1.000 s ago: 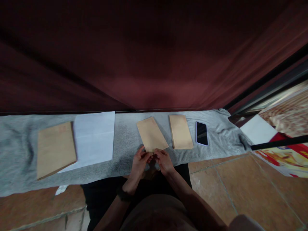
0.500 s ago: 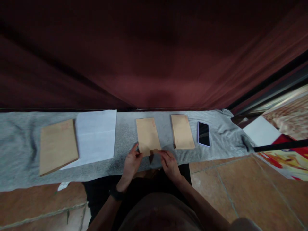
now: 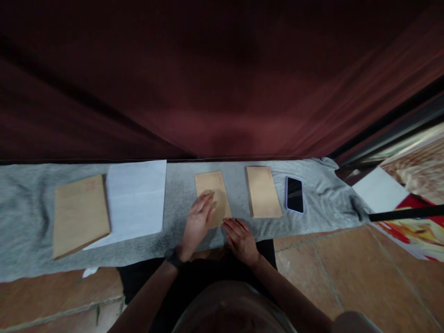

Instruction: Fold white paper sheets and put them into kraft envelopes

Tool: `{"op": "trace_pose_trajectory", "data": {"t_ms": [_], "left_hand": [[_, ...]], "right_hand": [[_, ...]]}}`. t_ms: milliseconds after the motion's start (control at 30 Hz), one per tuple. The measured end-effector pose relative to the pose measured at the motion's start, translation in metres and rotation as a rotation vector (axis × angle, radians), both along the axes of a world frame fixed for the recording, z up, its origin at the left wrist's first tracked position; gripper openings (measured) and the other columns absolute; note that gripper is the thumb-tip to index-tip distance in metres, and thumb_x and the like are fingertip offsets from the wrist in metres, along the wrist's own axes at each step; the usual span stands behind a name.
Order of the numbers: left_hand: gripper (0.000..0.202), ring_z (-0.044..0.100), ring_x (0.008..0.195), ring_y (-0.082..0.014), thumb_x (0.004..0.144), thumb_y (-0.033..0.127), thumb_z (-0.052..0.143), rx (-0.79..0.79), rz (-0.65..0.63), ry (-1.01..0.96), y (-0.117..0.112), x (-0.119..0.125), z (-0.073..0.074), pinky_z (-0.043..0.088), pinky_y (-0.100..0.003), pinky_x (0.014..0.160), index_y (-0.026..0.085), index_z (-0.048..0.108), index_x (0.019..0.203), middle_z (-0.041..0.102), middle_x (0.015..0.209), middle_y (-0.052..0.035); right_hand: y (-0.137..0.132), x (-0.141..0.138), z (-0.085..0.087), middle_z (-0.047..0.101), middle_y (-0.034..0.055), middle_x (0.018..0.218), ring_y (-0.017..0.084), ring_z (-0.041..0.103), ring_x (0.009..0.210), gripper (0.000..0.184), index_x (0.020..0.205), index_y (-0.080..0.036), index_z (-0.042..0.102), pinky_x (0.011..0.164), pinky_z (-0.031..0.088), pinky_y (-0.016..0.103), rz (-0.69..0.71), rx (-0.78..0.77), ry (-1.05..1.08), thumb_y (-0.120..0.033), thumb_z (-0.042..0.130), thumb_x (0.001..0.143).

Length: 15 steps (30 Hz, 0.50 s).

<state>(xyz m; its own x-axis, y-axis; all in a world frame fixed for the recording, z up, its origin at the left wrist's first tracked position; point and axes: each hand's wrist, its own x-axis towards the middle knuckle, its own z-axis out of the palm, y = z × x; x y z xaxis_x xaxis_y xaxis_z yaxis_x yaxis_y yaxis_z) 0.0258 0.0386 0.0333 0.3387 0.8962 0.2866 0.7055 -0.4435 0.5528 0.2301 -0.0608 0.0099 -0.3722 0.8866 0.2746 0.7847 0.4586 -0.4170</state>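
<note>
Left hand [image 3: 198, 221] lies flat, palm down, on the small brown envelope [image 3: 215, 184]. Its fingers [image 3: 207, 203] are spread and released, pressing rather than pinching, and cover the near left half. The envelope sits on the grey cloth [image 3: 180, 189], straight ahead of the person at 12 o'clock. Its long axis runs almost 12 to 6, with the far end leaning a touch toward 11. The uncovered part runs on from the left fingertips toward 12 to 1 o'clock.

Right hand [image 3: 242, 238] is also open and flat, holding nothing, resting on the cloth at about 4 o'clock from the envelope's middle. Its fingers point toward 11, with the tips just beside the near right corner. Can't tell if they touch the paper or only the cloth. The left hand is the nearer one, being on top of the envelope, while the right is at its edge.

A second brown envelope [image 3: 263, 192] lies at 3 o'clock from the first, parallel to it and apart from it. A dark-screened phone [image 3: 294, 194] lies just beyond that, also at 3. At 9 o'clock is a white sheet [image 3: 137, 196], well apart from the hands. A large brown envelope [image 3: 80, 215] overlaps the sheet's left edge. There is a dark band on the left wrist [image 3: 171, 255].
</note>
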Motion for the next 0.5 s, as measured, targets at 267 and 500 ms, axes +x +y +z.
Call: {"op": "trace_pose_trajectory", "data": {"t_ms": [267, 500], "left_hand": [[0.059, 0.032, 0.157, -0.0285, 0.105, 0.037, 0.040, 0.003, -0.176, 0.290, 0.068, 0.032, -0.020, 0.025, -0.051, 0.130, 0.007, 0.044, 0.156, 0.044, 0.164, -0.0166], [0.058, 0.029, 0.158, -0.0244, 0.107, 0.039, 0.034, 0.017, -0.217, 0.370, 0.074, 0.036, -0.022, 0.021, -0.049, 0.131, 0.011, 0.043, 0.157, 0.042, 0.166, -0.0127]], "right_hand": [[-0.001, -0.001, -0.006, 0.063, 0.0095, 0.148, 0.022, 0.054, 0.141, 0.050, 0.148, -0.018, 0.055, 0.123, 0.040, 0.046, -0.001, 0.032, 0.013, -0.015, 0.047, 0.098], [-0.001, -0.002, -0.010, 0.064, 0.0090, 0.147, 0.023, 0.056, 0.139, 0.051, 0.149, -0.020, 0.055, 0.122, 0.040, 0.046, -0.013, 0.044, 0.030, -0.017, 0.048, 0.098]]}}
